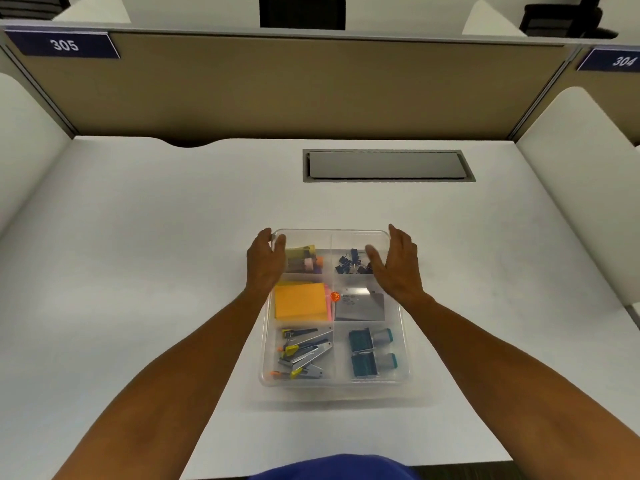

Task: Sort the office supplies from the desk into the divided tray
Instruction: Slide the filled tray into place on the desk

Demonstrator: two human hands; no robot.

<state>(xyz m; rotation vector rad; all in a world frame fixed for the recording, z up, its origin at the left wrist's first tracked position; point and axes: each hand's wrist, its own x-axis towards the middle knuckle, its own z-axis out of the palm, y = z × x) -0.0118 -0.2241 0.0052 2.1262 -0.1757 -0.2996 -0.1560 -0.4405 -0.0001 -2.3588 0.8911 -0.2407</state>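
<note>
Flanking the clear divided tray (335, 382), left hand (265, 263) gripping its wall; right hand (398, 263) hovering open.
Every compartment is holding supplies; the desk (138, 237) is showing nothing loose; sorting looks finished.

Head view looks steeply down, close over the desk (138, 271).

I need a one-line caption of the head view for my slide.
Both hands, left and right, at the far sides of a clear divided tray filled with sorted office supplies.

The left hand (265, 263) and right hand (398, 265) hide the tray's (332, 384) far corners.
</note>
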